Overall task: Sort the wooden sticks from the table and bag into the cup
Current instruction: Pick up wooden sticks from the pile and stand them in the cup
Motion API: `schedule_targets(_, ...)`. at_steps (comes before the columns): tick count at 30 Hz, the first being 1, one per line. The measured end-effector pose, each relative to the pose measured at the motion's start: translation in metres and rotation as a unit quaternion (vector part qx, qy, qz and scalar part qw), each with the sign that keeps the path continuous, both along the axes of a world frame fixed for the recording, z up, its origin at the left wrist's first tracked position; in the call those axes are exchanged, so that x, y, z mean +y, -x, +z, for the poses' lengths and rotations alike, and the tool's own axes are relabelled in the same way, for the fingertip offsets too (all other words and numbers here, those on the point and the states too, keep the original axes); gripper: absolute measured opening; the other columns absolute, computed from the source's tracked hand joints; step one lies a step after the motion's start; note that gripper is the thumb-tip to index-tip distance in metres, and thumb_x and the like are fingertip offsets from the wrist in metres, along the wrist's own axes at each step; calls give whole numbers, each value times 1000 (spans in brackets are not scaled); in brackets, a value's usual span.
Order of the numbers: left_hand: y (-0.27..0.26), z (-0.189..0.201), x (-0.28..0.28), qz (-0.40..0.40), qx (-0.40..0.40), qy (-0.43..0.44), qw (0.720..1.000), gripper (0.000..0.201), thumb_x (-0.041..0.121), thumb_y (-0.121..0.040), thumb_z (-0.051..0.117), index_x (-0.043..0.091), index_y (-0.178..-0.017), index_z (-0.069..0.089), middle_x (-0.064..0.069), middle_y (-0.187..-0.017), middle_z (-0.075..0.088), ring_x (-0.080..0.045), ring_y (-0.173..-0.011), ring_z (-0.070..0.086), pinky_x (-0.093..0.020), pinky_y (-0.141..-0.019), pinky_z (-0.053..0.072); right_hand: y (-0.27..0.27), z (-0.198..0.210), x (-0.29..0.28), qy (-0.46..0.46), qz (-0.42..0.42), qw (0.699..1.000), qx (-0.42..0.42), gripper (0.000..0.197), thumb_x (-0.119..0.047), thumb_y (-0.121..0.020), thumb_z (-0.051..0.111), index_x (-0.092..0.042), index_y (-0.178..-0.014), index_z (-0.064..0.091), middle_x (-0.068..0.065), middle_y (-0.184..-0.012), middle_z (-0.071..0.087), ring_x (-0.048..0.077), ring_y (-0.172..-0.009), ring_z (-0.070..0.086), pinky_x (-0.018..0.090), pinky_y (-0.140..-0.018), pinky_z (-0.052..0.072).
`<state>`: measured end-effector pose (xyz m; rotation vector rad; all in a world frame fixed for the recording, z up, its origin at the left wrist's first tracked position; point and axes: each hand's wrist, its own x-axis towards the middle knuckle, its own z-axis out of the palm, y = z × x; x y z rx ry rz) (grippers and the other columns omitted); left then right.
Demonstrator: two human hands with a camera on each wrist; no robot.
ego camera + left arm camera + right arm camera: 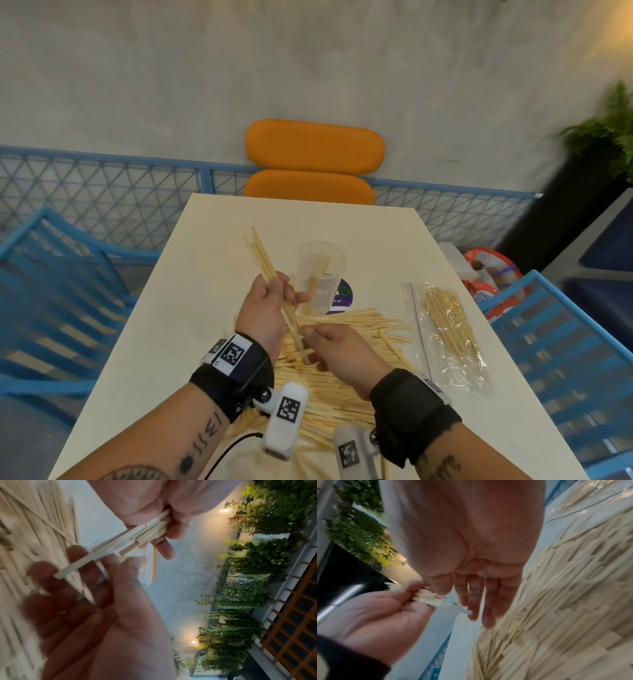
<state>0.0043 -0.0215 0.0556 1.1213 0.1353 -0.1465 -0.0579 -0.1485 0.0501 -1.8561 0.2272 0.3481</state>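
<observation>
My left hand (279, 291) grips a bundle of flat wooden sticks (265, 260), tilted above the table, its lower end pointing at my right hand. In the left wrist view the bundle (147, 532) sits in the curled fingers. My right hand (313, 341) has straight fingers (476, 601) touching the bundle's lower end (462, 609) and holds nothing. A clear plastic cup (320, 274) stands just behind the hands with a few sticks in it. A big pile of loose sticks (342, 387) lies under the hands. A clear bag (448, 335) holding thinner sticks lies to the right.
The white table (205, 274) has blue chairs (565, 359) on both sides and an orange chair (313, 147) at its far end. A purple sticker (342, 296) lies beside the cup. A red and white bag (486, 274) sits off the right edge.
</observation>
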Motion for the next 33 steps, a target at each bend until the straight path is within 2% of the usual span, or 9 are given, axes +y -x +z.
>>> schedule_targets(5, 3, 1, -3, -19, -37, -43, 998, 22, 16, -109, 34, 14, -99, 53, 2, -70, 51, -15, -66, 60, -40, -86, 51, 0, -2, 5, -250, -36, 961, 115, 24, -21, -107, 42, -2, -114, 57, 21, -105, 70, 35, -90, 68, 42, -86, 55)
schedule_targets(8, 10, -1, -1, -69, -81, -139, 984, 17, 18, -108, 33, 16, -101, 48, 11, -69, 62, -18, -85, 68, -29, -71, 50, -4, 2, 2, -292, -45, 948, 115, 12, -3, -101, 47, 0, -109, 56, 26, -107, 65, 42, -95, 68, 41, -87, 59)
schedule_targets(10, 14, 0, -1, -95, -69, -163, 980, 17, 19, -108, 35, 12, -95, 45, 7, -77, 72, -13, -89, 69, -22, -62, 55, -7, 0, -1, -295, -40, 950, 95, 25, 1, -98, 52, 5, -122, 53, 28, -114, 63, 43, -102, 67, 46, -97, 55)
schedule_targets(13, 17, 0, -3, -120, -46, -175, 976, 24, 23, -107, 39, 4, -97, 49, -2, -87, 76, -17, -92, 72, -32, -76, 58, -8, -5, -1, -286, -6, 956, 67, 37, -1, -98, 55, 5, -133, 49, 27, -131, 60, 40, -113, 65, 50, -104, 49)
schedule_targets(17, 13, -3, -3, -131, -51, -183, 973, 26, 21, -108, 37, -2, -106, 49, 10, -72, 71, -25, -100, 69, -40, -80, 54, -4, 2, -4, -164, 19, 985, 50, 21, -10, -100, 57, -4, -119, 59, 19, -122, 65, 25, -99, 71, 33, -88, 57)
schedule_targets(19, 10, -3, 0, -123, -70, -205, 969, 24, 19, -107, 37, 1, -106, 52, 13, -65, 64, -22, -91, 67, -42, -86, 51, -3, 8, -10, -54, 30, 998, 24, 31, -14, -96, 61, -17, -126, 57, 7, -123, 64, 19, -99, 69, 30, -80, 55)
schedule_targets(22, 8, -10, 5, -144, -64, -217, 963, 20, 19, -107, 36, 14, -106, 54, 4, -69, 53, -15, -64, 50, -33, -68, 46, -7, 21, -15, -2, -52, 998, -30, 57, -20, -93, 63, -25, -145, 42, -9, -125, 58, 13, -107, 63, 34, -85, 57)
schedule_targets(27, 22, -18, 5, -261, -72, -238, 933, 17, 20, -108, 37, 14, -102, 52, 3, -70, 45, -9, -54, 37, -26, -53, 31, -21, 48, -13, 10, -89, 981, -172, 78, -38, -98, 59, -35, -157, 8, -14, -141, 43, 8, -111, 60, 35, -95, 54)
schedule_targets(33, 27, -18, 1, -333, -94, -271, 898, 18, 21, -107, 36, 14, -91, 43, 7, -65, 43, -9, -52, 38, -32, -53, 35, -24, 45, -1, 187, -32, 964, -187, 37, -26, -102, 52, -24, -139, 51, -9, -138, 54, 10, -118, 54, 24, -99, 43)
